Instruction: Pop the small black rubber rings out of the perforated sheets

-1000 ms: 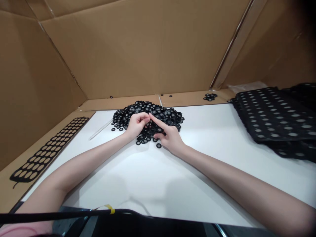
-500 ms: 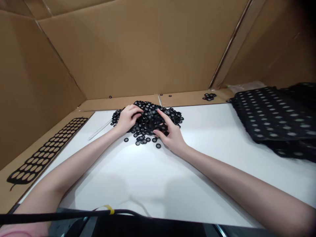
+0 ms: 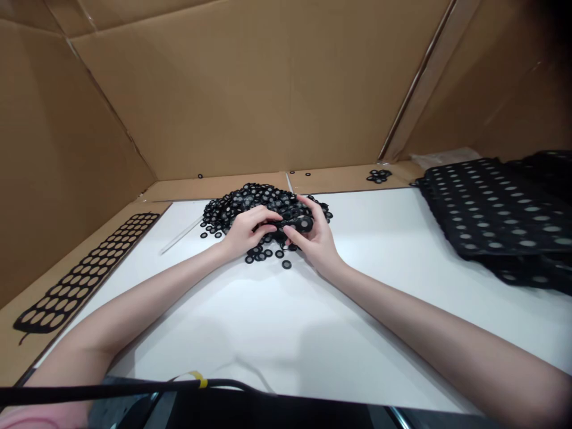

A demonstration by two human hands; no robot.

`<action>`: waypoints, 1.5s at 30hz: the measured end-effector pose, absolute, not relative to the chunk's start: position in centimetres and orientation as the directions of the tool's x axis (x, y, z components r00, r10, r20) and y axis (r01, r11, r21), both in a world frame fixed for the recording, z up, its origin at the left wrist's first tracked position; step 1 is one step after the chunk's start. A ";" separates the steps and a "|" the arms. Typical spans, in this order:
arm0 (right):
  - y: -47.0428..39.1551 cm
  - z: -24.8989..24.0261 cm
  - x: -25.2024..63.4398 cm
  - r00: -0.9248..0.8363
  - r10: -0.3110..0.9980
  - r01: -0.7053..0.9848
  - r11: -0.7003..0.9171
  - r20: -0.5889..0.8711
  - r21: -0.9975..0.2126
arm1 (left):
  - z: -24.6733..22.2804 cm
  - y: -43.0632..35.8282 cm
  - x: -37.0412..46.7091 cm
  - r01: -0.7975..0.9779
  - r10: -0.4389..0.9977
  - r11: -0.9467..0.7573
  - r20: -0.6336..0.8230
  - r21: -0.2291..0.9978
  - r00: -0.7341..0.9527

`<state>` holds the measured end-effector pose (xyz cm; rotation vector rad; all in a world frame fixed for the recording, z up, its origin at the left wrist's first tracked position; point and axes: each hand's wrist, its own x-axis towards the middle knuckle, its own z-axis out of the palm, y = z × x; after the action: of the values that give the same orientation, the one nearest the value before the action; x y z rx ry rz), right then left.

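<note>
Pink left sleeve (image 3: 51, 416); forearms (image 3: 402, 307) bare, slim; fingers (image 3: 313, 207) slender, bare.

At twelve o'clock, a tall cardboard wall (image 3: 250, 89), creased near the top. Between nine and ten, a side panel (image 3: 58, 155) of the same brown board, meeting it at a slanting seam. Between eight and nine, a black holed sheet (image 3: 84, 274); lies flat on a cardboard strip (image 3: 22, 353) beside the desk (image 3: 241, 333), slants along the edge. At nine, closer in, a thin white stick (image 3: 181, 235); rests directly on the desk. At three, dark dotted sheets (image 3: 504, 208), stacked; just behind, clear plastic (image 3: 447, 157). Toward seven, a black cable (image 3: 111, 393) with a yellow band (image 3: 202, 383).
</note>
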<state>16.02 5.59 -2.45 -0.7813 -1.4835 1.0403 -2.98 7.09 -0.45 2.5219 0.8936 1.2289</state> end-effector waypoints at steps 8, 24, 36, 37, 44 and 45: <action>5.2 -2.1 16.0 -0.227 0.889 0.038 0.416 0.398 -0.908 | -0.7 6.8 -2.3 0.148 0.872 -0.474 0.440 0.868 0.215; 5.5 -2.6 16.0 -0.299 0.866 0.022 0.426 0.400 -0.905 | -1.1 6.2 -1.4 0.206 0.858 -0.509 0.474 0.836 0.198; 5.3 -2.3 15.9 -0.300 0.866 -0.001 0.419 0.400 -0.908 | -1.7 5.9 -2.1 0.457 0.619 -0.781 0.630 0.426 0.469; 5.3 -2.4 15.9 -0.302 0.863 -0.002 0.424 0.405 -0.906 | -1.8 6.0 -2.1 0.452 0.618 -0.782 0.626 0.429 0.475; 5.6 -2.3 16.0 -0.319 0.851 -0.049 0.424 0.416 -0.905 | -2.1 6.0 -1.7 0.443 0.620 -0.781 0.630 0.439 0.468; 5.6 -2.3 16.0 -0.325 0.851 -0.056 0.419 0.413 -0.906 | -2.1 5.9 -1.7 0.450 0.628 -0.774 0.630 0.445 0.457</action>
<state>15.95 5.58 -2.30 -0.7093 -1.6361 1.0929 -1.67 5.94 -2.13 2.4915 0.9360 1.2143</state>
